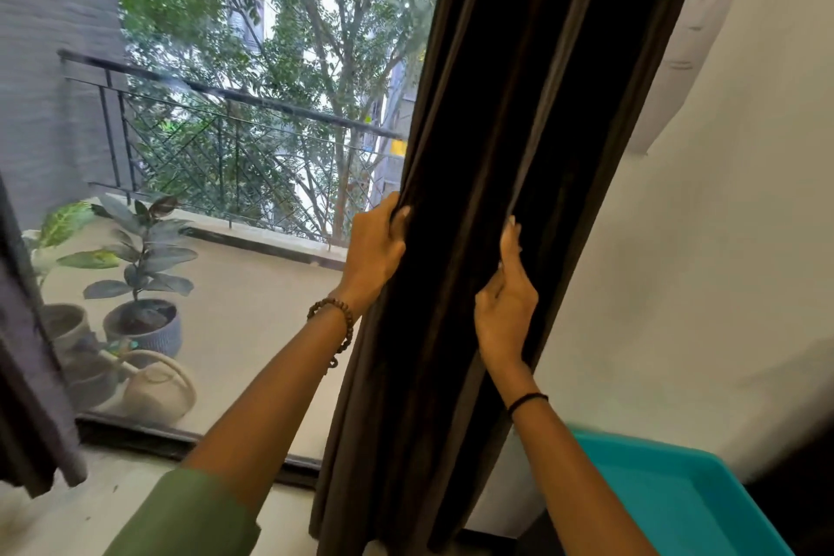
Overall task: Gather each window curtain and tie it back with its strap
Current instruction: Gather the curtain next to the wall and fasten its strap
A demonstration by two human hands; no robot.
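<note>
A dark brown curtain point(456, 275) hangs in folds at the right side of the window, bunched into a narrow column. My left hand point(374, 248) grips its left edge, fingers curled round the fabric. My right hand point(507, 298) holds a fold on the curtain's right side, fingers pointing up along the cloth. A second dark curtain point(27, 375) hangs at the far left edge of the view. No strap shows anywhere.
Through the window glass point(252, 293) lie a balcony with potted plants point(144, 321), a pale watering can point(158, 388) and a black railing point(225, 97). A white wall point(699, 239) stands right of the curtain. A teal plastic tub point(677, 497) sits at the lower right.
</note>
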